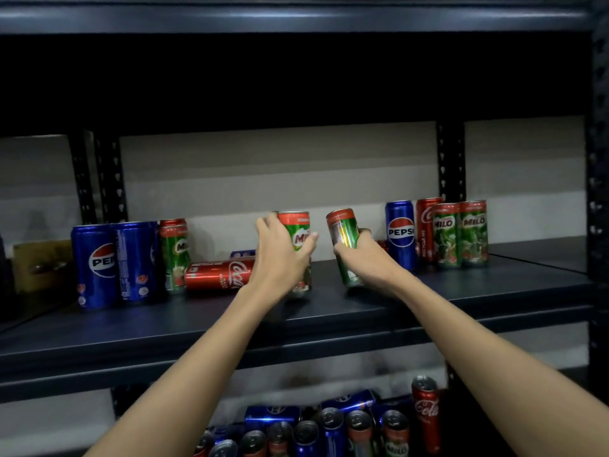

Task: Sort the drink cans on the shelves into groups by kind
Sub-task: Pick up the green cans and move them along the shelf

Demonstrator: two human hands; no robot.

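My left hand [280, 255] grips an upright green Milo can [298, 232] in the middle of the dark shelf [329, 311]. My right hand [365, 258] holds a second Milo can [344, 232], tilted to the left. A red Coca-Cola can [217, 273] lies on its side left of my left hand. Two blue Pepsi cans [112, 262] and a Milo can [174, 255] stand at the left. At the right stand a Pepsi can [400, 235], a Coca-Cola can [425, 225] and two Milo cans [459, 234].
The lower shelf holds a jumble of several mixed cans [329, 430], with one upright Coca-Cola can [426, 413]. A brownish box [43, 263] sits at the far left. Black perforated uprights [596, 192] frame the rack, and another shelf [296, 18] spans overhead.
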